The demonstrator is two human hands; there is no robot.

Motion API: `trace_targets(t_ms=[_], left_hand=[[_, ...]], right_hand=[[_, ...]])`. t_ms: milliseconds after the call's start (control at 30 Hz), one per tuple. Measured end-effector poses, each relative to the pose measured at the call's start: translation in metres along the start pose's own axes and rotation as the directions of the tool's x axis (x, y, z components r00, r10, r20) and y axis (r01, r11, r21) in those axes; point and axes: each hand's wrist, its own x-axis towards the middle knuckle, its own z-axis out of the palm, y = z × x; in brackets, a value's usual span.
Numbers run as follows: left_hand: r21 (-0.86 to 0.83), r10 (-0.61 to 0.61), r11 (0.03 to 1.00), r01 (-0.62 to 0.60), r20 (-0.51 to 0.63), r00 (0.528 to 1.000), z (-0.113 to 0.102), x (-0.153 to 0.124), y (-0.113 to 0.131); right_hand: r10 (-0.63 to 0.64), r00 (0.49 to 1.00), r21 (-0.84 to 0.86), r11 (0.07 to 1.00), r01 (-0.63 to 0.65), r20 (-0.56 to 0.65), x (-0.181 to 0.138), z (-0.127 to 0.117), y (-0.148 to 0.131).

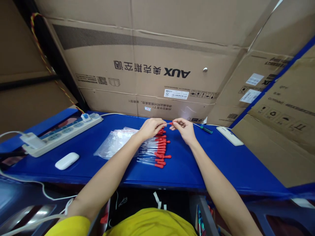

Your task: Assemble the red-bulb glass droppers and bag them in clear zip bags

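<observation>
Over the far part of the blue table, my left hand [152,127] pinches the clear tube end of a dropper [170,123]. The fingertips of my right hand [184,129] close on its red rubber bulb. Below and beside my left hand lies a row of several droppers [161,151], clear tubes pointing left and red bulbs right. Part of this row is hidden under my left hand. Left of the row, partly behind my left forearm, clear plastic bags [113,143] lie in a pile.
On the left of the blue table [184,173] are a white power strip [71,131] with plugs and a white earbud case [67,161]. A green-handled screwdriver [206,129] and a white phone-like slab [230,136] lie at the right. Cardboard [147,42] walls the back.
</observation>
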Motion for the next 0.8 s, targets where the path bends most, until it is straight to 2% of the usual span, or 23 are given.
trace_targets(t_ms=[200, 367, 600, 800], left_hand=[[-0.004, 0.0, 1.0, 0.0, 0.004, 1.0, 0.004, 0.0, -0.001], [-0.07, -0.017, 0.997, 0.012, -0.065, 0.998, 0.004, 0.002, 0.002], [-0.135, -0.028, 0.991, 0.019, -0.062, 0.998, 0.003, 0.004, 0.004], [-0.094, -0.004, 0.996, 0.0, -0.043, 0.999, 0.002, 0.003, 0.006]], right_hand=[[-0.012, 1.0, -0.003, 1.0, 0.012, -0.02, -0.001, 0.005, 0.004], [-0.032, 0.997, 0.064, 0.997, 0.037, -0.074, 0.0, 0.011, 0.002], [-0.009, 1.0, 0.061, 0.998, 0.01, -0.025, 0.0, 0.005, -0.004], [-0.006, 0.999, 0.074, 0.997, 0.008, -0.032, -0.002, 0.004, -0.003]])
